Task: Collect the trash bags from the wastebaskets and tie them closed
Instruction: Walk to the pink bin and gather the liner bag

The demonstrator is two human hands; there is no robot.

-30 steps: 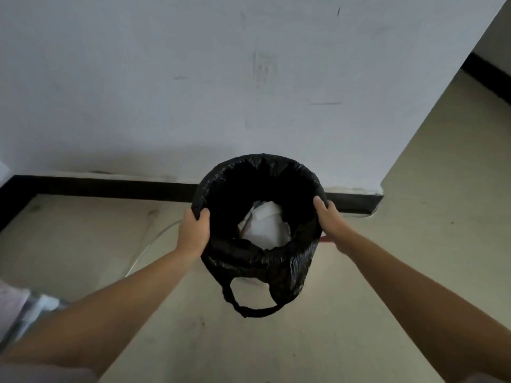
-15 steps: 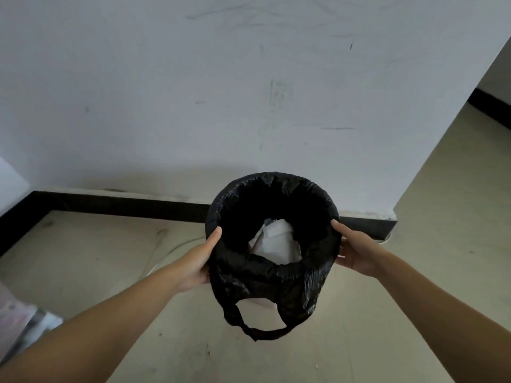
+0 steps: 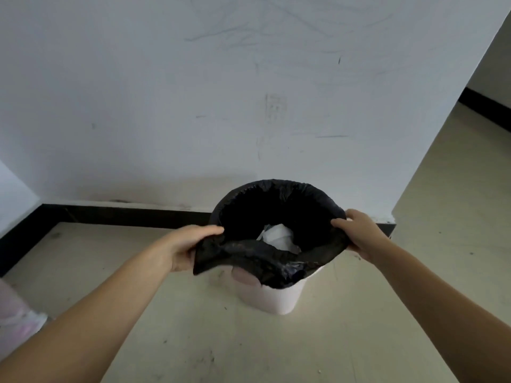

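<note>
A: Layout?
B: Scuffed wall (image 3: 193, 92) behind; white wastebasket (image 3: 272, 298) below the grips; black trash bag (image 3: 276, 214) lifted partly out, mouth open.
A: Hands?
B: Left hand (image 3: 184, 248), right hand (image 3: 359, 233) each curled round opposite rim edges. White trash (image 3: 278, 236) between them, inside.

you're seeing dim, flat, bluish light, brighter on the floor (image 3: 456, 189) at right. the inside of the black trash bag (image 3: 276, 217) is lost in shadow. the baseboard (image 3: 124, 214) bows near the edges from wide-angle distortion, and detail is soft throughout.
</note>
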